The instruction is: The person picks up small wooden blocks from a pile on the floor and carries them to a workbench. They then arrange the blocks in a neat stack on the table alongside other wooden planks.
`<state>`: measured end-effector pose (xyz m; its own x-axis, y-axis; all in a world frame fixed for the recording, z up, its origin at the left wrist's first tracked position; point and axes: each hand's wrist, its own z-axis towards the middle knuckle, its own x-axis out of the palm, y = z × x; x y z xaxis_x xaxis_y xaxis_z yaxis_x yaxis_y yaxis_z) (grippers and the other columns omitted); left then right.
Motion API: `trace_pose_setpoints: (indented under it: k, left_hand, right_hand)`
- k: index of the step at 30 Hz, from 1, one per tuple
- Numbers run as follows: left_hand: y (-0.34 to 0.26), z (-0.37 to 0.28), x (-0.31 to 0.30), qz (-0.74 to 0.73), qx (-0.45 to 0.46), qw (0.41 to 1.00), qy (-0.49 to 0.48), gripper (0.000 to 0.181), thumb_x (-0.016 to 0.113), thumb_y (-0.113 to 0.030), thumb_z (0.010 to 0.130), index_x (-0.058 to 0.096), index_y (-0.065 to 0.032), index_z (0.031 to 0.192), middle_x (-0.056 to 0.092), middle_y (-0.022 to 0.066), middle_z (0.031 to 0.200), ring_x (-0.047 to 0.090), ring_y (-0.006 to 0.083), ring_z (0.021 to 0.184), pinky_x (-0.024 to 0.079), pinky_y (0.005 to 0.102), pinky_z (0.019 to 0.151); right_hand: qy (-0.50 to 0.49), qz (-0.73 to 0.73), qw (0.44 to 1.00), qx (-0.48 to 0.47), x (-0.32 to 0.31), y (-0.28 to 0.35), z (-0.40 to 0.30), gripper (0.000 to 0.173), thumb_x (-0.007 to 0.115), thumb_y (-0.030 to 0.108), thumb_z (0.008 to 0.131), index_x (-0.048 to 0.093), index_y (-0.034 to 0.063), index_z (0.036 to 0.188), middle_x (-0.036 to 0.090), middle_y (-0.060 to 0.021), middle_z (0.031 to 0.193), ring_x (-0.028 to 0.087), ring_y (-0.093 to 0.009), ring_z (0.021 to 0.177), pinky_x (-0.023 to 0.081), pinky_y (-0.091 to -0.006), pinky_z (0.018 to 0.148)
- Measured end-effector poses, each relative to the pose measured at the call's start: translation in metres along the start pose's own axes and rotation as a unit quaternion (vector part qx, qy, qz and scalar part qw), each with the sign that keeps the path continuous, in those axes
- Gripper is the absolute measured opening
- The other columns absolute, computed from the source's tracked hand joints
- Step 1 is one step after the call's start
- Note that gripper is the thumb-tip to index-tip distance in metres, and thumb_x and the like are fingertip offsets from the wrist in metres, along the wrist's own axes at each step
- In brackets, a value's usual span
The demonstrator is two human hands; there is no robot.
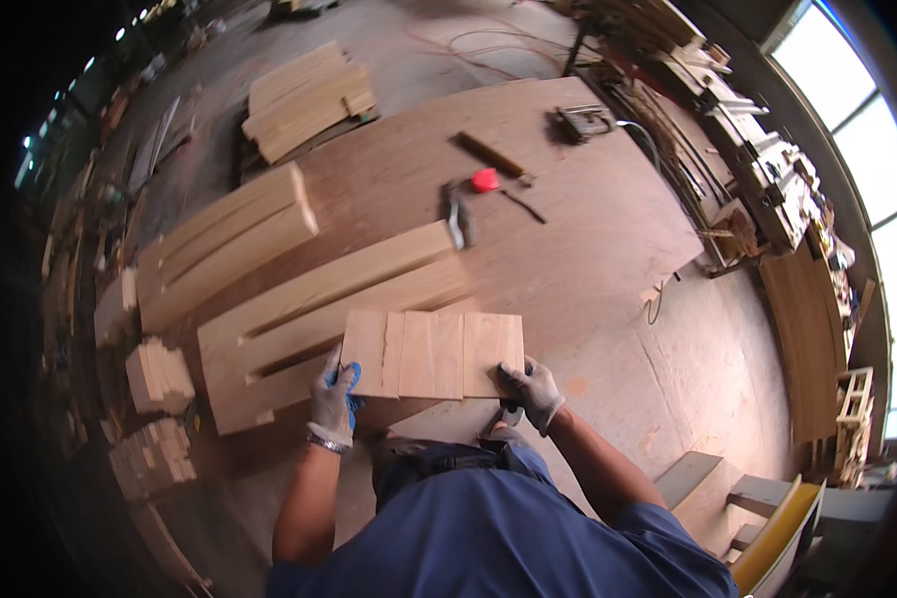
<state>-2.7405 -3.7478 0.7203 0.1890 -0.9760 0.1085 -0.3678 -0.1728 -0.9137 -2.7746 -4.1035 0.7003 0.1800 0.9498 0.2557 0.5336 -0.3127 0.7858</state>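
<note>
Several light wooden boards (432,355) are held side by side in front of my body. My left hand (334,400), in a grey work glove with blue on the fingers, grips their left end. At the right end, my gloved right hand (534,390) has its thumb on top of the boards. The fingers beneath are mostly hidden. Behind the boards, a slotted wooden panel (329,299) lies on a large plywood worktable (605,217). The held boards overlap its near right part in view.
On the worktable lie a hammer-like tool (457,217), a red object (484,180), a wooden-handled tool (493,155) and a metal power tool (587,121). Another slotted panel (228,235) lies farther left. Wood block stacks (158,374) stand at left; a yellow-edged wooden piece (777,534) is at lower right.
</note>
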Motion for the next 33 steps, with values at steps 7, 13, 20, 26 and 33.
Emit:
trace_pose_setpoints:
  k: [7, 13, 20, 26, 33]
  left_hand:
    - [0.011, 0.017, 0.157, -0.030, 0.016, 0.995, 0.097, 0.057, 0.068, -0.008, 0.097, 0.053, 0.0011, 0.151, 0.065, 0.0069, 0.138, 0.063, 0.0157, 0.120, 0.051, 0.0321, 0.105]
    - [0.011, 0.065, 0.245, -0.007, -0.002, 0.984, 0.175, 0.058, 0.065, -0.008, 0.097, 0.050, 0.0053, 0.152, 0.065, 0.0101, 0.139, 0.062, 0.0164, 0.123, 0.047, 0.0310, 0.109]
    - [0.022, 0.123, 0.350, -0.001, -0.022, 0.964, 0.264, 0.052, 0.067, -0.007, 0.098, 0.055, 0.0066, 0.147, 0.066, 0.0101, 0.136, 0.062, 0.0160, 0.120, 0.047, 0.0288, 0.107]
    - [0.037, 0.152, 0.414, -0.008, -0.086, 0.954, 0.287, 0.053, 0.068, -0.006, 0.098, 0.055, 0.0046, 0.148, 0.064, 0.0102, 0.141, 0.059, 0.0161, 0.127, 0.044, 0.0301, 0.111]
    - [0.045, 0.208, 0.494, 0.023, -0.102, 0.960, 0.260, 0.054, 0.068, -0.008, 0.098, 0.054, 0.0057, 0.148, 0.064, 0.0101, 0.141, 0.060, 0.0163, 0.126, 0.044, 0.0306, 0.111]
  right_hand:
    - [-0.060, 0.036, 0.997, 0.032, -0.138, 0.050, -0.026, 0.033, 0.075, 0.029, 0.099, 0.065, 0.0014, 0.115, 0.069, -0.0040, 0.088, 0.063, -0.014, 0.064, 0.051, -0.0306, 0.051]
    - [-0.147, 0.039, 0.988, 0.024, -0.193, 0.076, -0.017, 0.032, 0.072, 0.031, 0.101, 0.065, 0.0026, 0.112, 0.069, -0.0065, 0.082, 0.061, -0.017, 0.055, 0.046, -0.0315, 0.044]
    - [-0.240, 0.078, 0.968, -0.012, -0.248, 0.102, -0.010, 0.031, 0.070, 0.032, 0.102, 0.065, 0.0030, 0.112, 0.067, -0.0068, 0.081, 0.061, -0.019, 0.054, 0.046, -0.0327, 0.044]
    - [-0.271, 0.085, 0.959, 0.013, -0.296, 0.123, 0.008, 0.032, 0.070, 0.031, 0.102, 0.065, 0.0028, 0.115, 0.067, -0.0063, 0.081, 0.060, -0.019, 0.053, 0.046, -0.0323, 0.045]
    - [-0.268, 0.098, 0.958, 0.031, -0.357, 0.159, 0.075, 0.034, 0.072, 0.033, 0.100, 0.065, 0.0030, 0.116, 0.067, -0.0064, 0.082, 0.060, -0.019, 0.053, 0.045, -0.0319, 0.045]
